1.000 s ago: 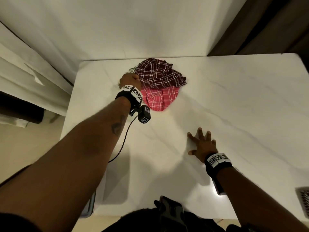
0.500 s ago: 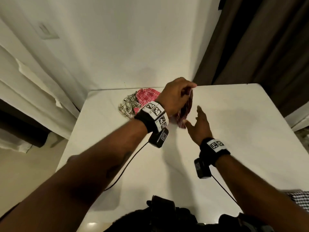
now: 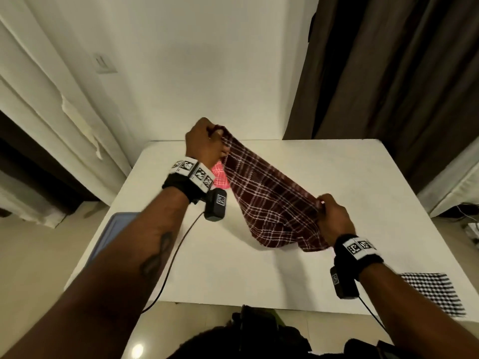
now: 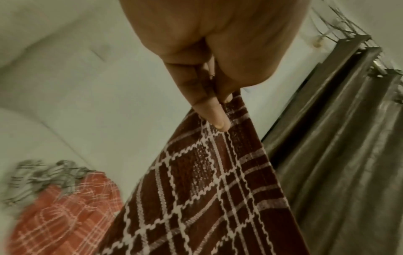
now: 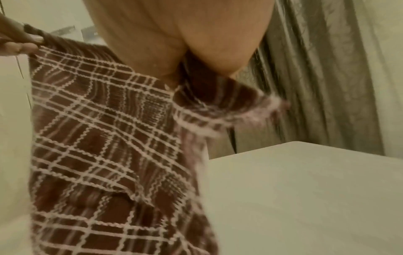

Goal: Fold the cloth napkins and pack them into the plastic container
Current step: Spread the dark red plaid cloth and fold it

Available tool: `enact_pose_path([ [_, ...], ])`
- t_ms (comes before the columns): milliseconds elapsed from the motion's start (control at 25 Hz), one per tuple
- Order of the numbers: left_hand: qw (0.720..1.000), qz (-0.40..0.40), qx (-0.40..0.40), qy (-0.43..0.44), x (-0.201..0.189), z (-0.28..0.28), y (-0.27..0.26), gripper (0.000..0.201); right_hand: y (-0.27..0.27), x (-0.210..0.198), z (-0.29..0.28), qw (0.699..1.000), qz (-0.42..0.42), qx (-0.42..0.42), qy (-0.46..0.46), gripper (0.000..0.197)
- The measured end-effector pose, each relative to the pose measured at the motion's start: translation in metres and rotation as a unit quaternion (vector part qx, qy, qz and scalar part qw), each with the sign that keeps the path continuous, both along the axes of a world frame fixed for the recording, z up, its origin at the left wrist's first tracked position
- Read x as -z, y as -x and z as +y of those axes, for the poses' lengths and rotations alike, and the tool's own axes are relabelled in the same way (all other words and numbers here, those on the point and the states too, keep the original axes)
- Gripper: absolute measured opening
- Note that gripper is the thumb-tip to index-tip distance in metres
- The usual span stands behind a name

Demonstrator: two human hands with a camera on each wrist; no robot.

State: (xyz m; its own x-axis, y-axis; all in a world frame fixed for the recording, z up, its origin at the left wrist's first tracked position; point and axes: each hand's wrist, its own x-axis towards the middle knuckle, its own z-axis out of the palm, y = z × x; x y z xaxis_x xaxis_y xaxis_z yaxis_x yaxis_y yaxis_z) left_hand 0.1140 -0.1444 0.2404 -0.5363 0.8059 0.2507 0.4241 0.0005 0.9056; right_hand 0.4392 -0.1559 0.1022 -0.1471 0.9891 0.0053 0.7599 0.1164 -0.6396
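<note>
Maroon plaid napkin (image 3: 269, 203): stretched above counter (image 3: 337, 172), corners pinched by left hand (image 3: 204, 143) fingers (image 4: 214, 117) and right hand (image 3: 334, 218). Pink napkin (image 3: 220, 177) behind.

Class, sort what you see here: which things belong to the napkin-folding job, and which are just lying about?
Part of the job:
maroon plaid napkin, held up by left hand and right hand
pink plaid napkin
grey striped napkin
black-and-white checked napkin
blue container

Just lying about:
white table
dark curtain
</note>
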Motion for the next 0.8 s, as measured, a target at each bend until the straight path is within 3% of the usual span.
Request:
enact_pose_path([
  [120, 0.997, -0.048, -0.043, 0.039, 0.025, -0.019, 0.06, 0.007, -0.028, 0.016, -0.006, 0.998, -0.059, -0.013, 0.01, 0.007],
  [320, 0.988, -0.051, -0.005, 0.145, 0.07, -0.034, 0.119, 0.012, -0.008, 0.001, 0.031, 0.978, -0.173, -0.111, 0.046, 0.024],
  [400, 0.983, -0.075, -0.008, 0.166, 0.064, -0.024, 0.134, 0.013, 0.013, -0.027, 0.062, 0.986, -0.124, -0.096, 0.061, 0.028],
  [480, 0.986, -0.024, -0.026, 0.161, 0.033, -0.011, 0.148, 0.016, 0.033, -0.073, 0.091, 0.997, -0.057, -0.044, 0.005, 0.022],
  [560, 0.989, 0.057, -0.058, 0.124, -0.017, -0.005, 0.159, 0.021, 0.054, -0.131, 0.108, 0.997, 0.013, -0.013, -0.072, 0.023],
  [640, 0.993, 0.084, -0.074, 0.048, -0.064, -0.001, 0.162, 0.023, 0.067, -0.186, 0.11, 0.984, 0.126, 0.003, -0.128, 0.02],
  [720, 0.996, 0.001, -0.061, -0.062, -0.098, -0.004, 0.163, 0.015, 0.07, -0.225, 0.096, 0.95, 0.249, -0.001, -0.186, 0.016],
  [800, 0.985, -0.109, -0.023, -0.133, -0.114, -0.014, 0.167, 0.014, 0.066, -0.241, 0.077, 0.92, 0.313, -0.009, -0.235, 0.02],
])
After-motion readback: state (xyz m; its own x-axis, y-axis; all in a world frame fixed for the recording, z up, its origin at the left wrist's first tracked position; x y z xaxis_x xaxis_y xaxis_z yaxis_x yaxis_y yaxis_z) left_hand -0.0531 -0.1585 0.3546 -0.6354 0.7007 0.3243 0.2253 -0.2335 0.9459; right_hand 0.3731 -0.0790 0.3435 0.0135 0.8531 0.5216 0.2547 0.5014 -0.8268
